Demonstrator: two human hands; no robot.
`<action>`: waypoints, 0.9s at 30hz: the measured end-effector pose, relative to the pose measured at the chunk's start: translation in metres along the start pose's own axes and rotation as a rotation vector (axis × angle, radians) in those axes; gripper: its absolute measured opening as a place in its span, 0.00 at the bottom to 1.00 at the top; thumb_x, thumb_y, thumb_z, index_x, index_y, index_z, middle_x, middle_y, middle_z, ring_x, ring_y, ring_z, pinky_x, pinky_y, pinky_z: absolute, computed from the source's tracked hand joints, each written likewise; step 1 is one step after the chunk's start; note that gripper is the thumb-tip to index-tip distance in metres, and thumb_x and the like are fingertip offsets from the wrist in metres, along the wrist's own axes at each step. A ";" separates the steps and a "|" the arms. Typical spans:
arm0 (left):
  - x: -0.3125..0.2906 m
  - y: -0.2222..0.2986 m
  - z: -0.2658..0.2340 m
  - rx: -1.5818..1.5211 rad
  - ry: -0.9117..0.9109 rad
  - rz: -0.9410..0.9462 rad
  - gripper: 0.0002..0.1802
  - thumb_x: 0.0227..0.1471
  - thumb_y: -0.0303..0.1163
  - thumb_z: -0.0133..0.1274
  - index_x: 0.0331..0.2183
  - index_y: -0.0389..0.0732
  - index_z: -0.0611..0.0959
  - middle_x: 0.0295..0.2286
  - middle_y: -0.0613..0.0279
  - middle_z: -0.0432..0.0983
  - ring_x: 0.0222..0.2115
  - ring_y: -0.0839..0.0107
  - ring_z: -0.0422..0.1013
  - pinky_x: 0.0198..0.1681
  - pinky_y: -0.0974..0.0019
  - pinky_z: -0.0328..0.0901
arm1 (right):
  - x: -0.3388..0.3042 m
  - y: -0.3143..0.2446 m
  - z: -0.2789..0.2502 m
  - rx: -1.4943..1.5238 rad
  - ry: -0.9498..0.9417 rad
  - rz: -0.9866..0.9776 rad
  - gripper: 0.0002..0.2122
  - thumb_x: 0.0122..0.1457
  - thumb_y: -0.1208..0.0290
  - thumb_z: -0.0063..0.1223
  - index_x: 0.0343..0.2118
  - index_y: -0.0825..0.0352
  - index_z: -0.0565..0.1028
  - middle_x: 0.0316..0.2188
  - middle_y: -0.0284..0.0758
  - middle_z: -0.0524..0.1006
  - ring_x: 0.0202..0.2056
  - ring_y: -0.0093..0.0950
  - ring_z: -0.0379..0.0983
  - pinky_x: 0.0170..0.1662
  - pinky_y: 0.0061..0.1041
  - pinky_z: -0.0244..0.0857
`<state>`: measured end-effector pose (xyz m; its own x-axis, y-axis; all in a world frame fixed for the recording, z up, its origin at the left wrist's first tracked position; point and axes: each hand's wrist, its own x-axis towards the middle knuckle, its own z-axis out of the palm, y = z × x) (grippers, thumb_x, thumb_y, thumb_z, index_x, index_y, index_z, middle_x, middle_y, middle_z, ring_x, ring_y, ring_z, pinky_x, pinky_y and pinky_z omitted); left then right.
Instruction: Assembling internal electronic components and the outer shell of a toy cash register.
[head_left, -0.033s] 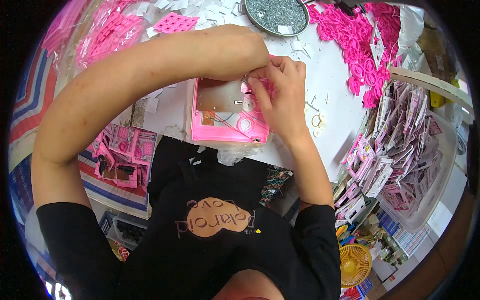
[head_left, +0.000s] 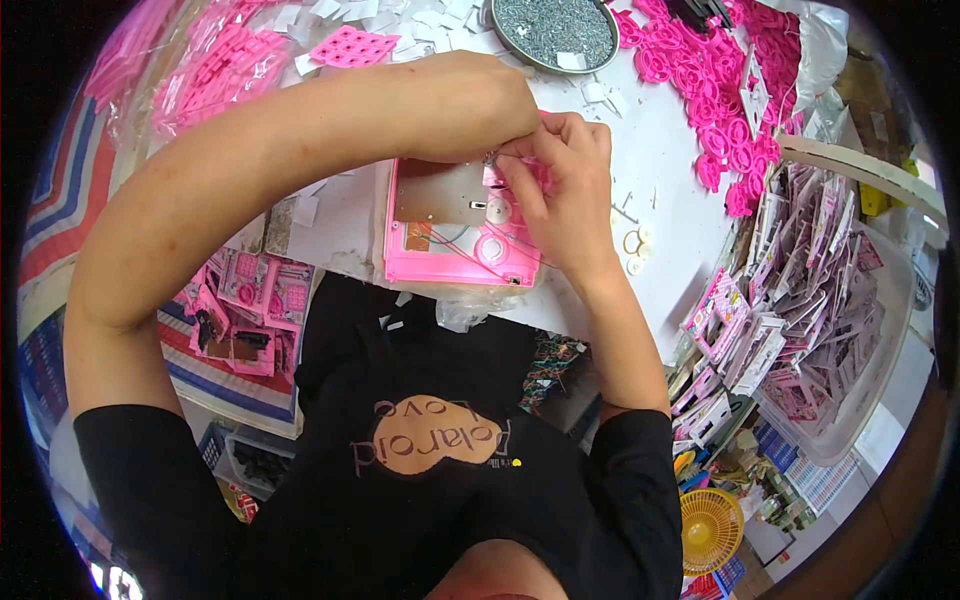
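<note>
A pink plastic case (head_left: 430, 272) lies on the table in front of me, with a metal plate (head_left: 435, 195), a white wheel (head_left: 498, 210), thin wires and a clear round part inside. My left hand (head_left: 490, 105) reaches over its far edge, curled closed; its fingertips are out of sight behind the hand. Over the case's far right corner, my right hand (head_left: 562, 185) has thumb and fingers bent together in a pinch, close against the left one. What either hand grips there is too hidden to name.
A round tray of small screws (head_left: 555, 30) stands at the back, near scattered white paper bits (head_left: 430, 18). Pink ring-shaped parts (head_left: 705, 100) are heaped at the far right. Right of the table, a clear bin (head_left: 860, 400) holds many printed panels. Pink cases (head_left: 250, 290) lie at left.
A black object at the far right top edge has come further into view over the pink parts. Both hands and the case stay almost exactly where they were.
</note>
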<state>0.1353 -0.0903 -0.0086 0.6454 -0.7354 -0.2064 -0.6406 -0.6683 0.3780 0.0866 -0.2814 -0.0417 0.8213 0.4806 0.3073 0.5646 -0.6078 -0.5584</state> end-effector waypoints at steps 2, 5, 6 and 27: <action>-0.003 -0.001 0.007 -0.011 0.067 0.012 0.08 0.47 0.29 0.56 0.30 0.37 0.85 0.27 0.48 0.81 0.31 0.48 0.78 0.37 0.51 0.72 | 0.001 0.001 -0.006 -0.010 -0.063 -0.058 0.06 0.50 0.74 0.63 0.32 0.63 0.82 0.38 0.34 0.76 0.41 0.39 0.67 0.43 0.37 0.65; -0.007 -0.002 0.017 0.014 0.151 0.038 0.08 0.48 0.30 0.55 0.31 0.37 0.84 0.28 0.49 0.80 0.34 0.48 0.78 0.39 0.51 0.71 | -0.002 0.000 -0.018 -0.104 -0.130 -0.209 0.08 0.49 0.73 0.64 0.34 0.62 0.82 0.39 0.34 0.76 0.42 0.38 0.68 0.43 0.36 0.66; -0.007 -0.003 0.019 0.029 0.176 0.048 0.09 0.49 0.31 0.55 0.31 0.36 0.83 0.29 0.49 0.80 0.35 0.49 0.77 0.40 0.51 0.71 | -0.004 -0.002 -0.021 -0.148 -0.146 -0.270 0.08 0.49 0.73 0.64 0.35 0.62 0.83 0.39 0.33 0.76 0.42 0.37 0.68 0.44 0.36 0.66; -0.057 -0.022 -0.010 -0.286 0.725 -0.413 0.12 0.55 0.37 0.58 0.34 0.37 0.84 0.31 0.55 0.80 0.30 0.66 0.76 0.32 0.62 0.69 | -0.014 -0.025 -0.022 -0.298 -0.237 -0.225 0.17 0.51 0.72 0.59 0.46 0.68 0.79 0.41 0.37 0.74 0.42 0.37 0.69 0.42 0.36 0.65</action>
<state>0.1169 -0.0329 0.0034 0.9697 -0.1242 0.2103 -0.2317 -0.7400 0.6314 0.0627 -0.2869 -0.0150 0.6534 0.7325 0.1911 0.7547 -0.6106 -0.2402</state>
